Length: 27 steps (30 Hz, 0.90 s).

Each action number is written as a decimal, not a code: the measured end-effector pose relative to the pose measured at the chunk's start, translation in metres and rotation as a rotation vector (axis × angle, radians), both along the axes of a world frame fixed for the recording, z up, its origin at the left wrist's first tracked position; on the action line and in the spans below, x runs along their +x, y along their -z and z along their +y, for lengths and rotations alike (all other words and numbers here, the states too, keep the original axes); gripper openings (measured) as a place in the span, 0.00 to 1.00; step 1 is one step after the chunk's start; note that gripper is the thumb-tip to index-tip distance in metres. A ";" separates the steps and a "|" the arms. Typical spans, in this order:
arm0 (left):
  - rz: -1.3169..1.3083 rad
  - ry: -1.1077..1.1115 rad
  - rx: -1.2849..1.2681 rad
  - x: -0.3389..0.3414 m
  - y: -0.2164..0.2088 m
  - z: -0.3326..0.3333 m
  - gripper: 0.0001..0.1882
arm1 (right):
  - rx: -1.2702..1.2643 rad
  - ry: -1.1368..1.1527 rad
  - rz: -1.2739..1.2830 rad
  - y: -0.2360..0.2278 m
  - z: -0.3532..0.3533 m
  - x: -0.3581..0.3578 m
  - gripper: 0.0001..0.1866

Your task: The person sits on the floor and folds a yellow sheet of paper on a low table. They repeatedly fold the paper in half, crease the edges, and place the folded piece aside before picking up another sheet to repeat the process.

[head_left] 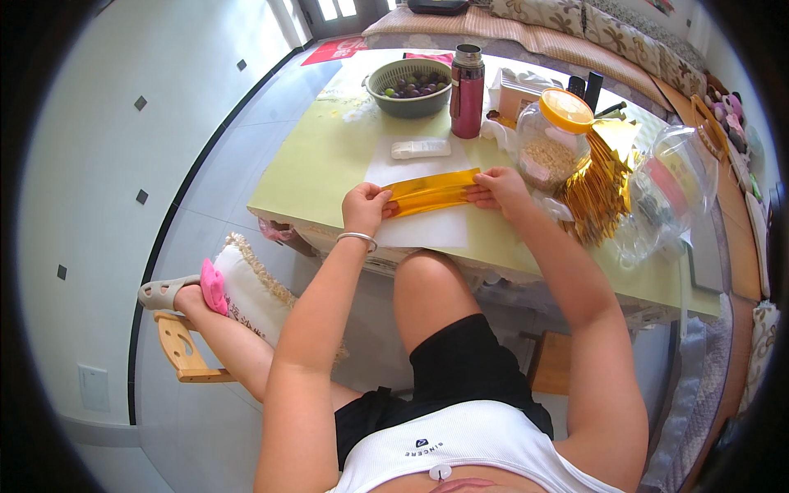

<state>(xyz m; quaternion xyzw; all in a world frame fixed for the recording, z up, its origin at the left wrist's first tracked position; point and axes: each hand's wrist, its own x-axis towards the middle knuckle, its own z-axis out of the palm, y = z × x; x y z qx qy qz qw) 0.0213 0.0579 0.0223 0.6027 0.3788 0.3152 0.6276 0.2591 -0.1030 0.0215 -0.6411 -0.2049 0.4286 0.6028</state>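
A strip of shiny gold foil paper [434, 191] is stretched level between my two hands, over a white sheet [427, 234] at the table's near edge. At the strip's left end, my left hand [366, 207] pinches it between thumb and fingers. Its right end is gripped by my right hand [500, 191], thumb on top. Lengthwise creases run along the foil. Just beyond it lies a small white packet [421, 148] on the sheet. To the right, a heap of folded gold foil pieces [598, 193] spreads out beside my right forearm.
On the table [304, 177] stand a colander of grapes or similar round fruit [408, 89], a dark red thermos [467, 94] and a clear jar with an orange lid [555, 140]. Clear plastic bags [670, 193] lie at the right. My leg rests by a cushion [246, 287] and wooden stool [193, 349].
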 end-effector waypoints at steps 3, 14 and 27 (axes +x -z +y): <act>-0.003 0.062 0.045 -0.001 -0.001 -0.002 0.05 | -0.004 0.004 0.003 -0.002 -0.001 0.004 0.08; 0.489 0.052 0.492 -0.004 0.005 0.002 0.10 | -0.213 -0.150 -0.258 -0.008 -0.016 0.006 0.08; 0.664 0.047 0.685 -0.005 0.003 -0.003 0.11 | -0.341 -0.171 -0.548 -0.020 -0.005 -0.005 0.09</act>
